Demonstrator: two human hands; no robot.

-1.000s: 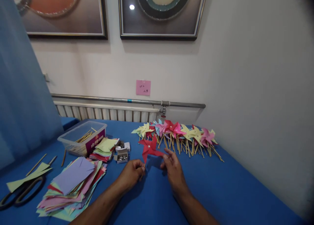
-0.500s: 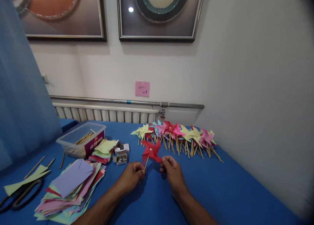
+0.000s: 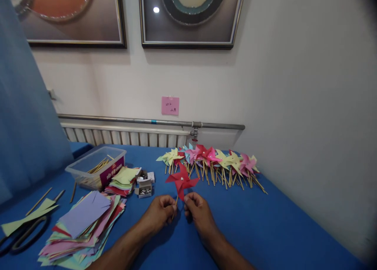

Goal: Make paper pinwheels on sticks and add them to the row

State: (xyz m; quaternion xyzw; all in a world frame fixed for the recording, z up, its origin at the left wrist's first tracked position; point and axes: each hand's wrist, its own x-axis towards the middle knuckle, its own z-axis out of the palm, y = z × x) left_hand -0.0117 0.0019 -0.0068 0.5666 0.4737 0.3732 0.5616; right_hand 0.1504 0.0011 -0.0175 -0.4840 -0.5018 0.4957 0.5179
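Observation:
My left hand (image 3: 162, 212) is closed around the thin wooden stick of a red paper pinwheel (image 3: 182, 179), holding it upright over the blue-covered table. A shiny pin head shows at the pinwheel's centre. At the pinwheel's lowest blade, my right hand (image 3: 196, 212) is closed with thumb and fingertips at the blade's tip. Beyond the hands lies a row of finished pinwheels (image 3: 206, 154) in red, pink, yellow and blue, their sticks pointing towards me.
On the left are a stack of coloured paper sheets (image 3: 84, 219), a smaller paper stack (image 3: 126, 176), a clear plastic box (image 3: 85, 175) of sticks and two small boxes of metal pins (image 3: 144, 191). Scissors (image 3: 31, 234) lie under pale green paper strips (image 3: 29, 217). A wall (image 3: 309, 105) borders the right side.
The red pinwheel's blades have turned clockwise. My right hand has moved down and left with a blade's tip, closer to my left hand, which still holds the stick.

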